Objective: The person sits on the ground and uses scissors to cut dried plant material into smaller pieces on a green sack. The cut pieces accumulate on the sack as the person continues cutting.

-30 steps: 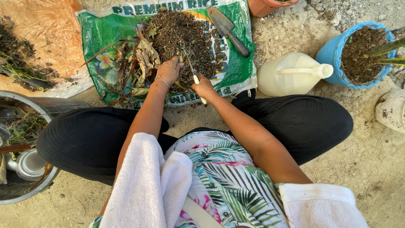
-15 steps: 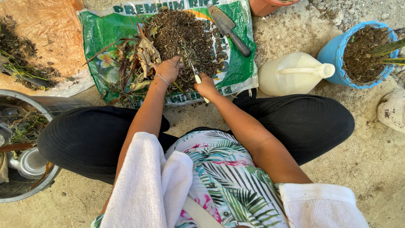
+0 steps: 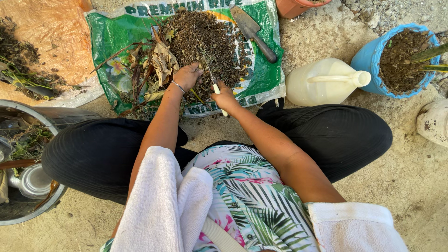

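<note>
Barely shifted since a second ago — left hand [image 3: 186, 76] stayed pressed, fingers curled, into the dark crumbly soil heap [image 3: 205, 42] mid-sack. Right hand [image 3: 225, 97] kept fingers closed round the white-handled thin-bladed knife [image 3: 213, 82] — still picking through.

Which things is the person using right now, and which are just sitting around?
In use:
left hand on the soil pile
right hand holding a knife
green sack underneath

Just lying about:
trowel
white jug
blue pot
metal tub

One green sack [image 3: 261, 79], one soil heap [image 3: 205, 42], one trowel [image 3: 252, 30], one knife [image 3: 214, 84], one cream jug [image 3: 322, 81], one blue pot [image 3: 368, 58], one metal basin [image 3: 28, 107], two hands.
</note>
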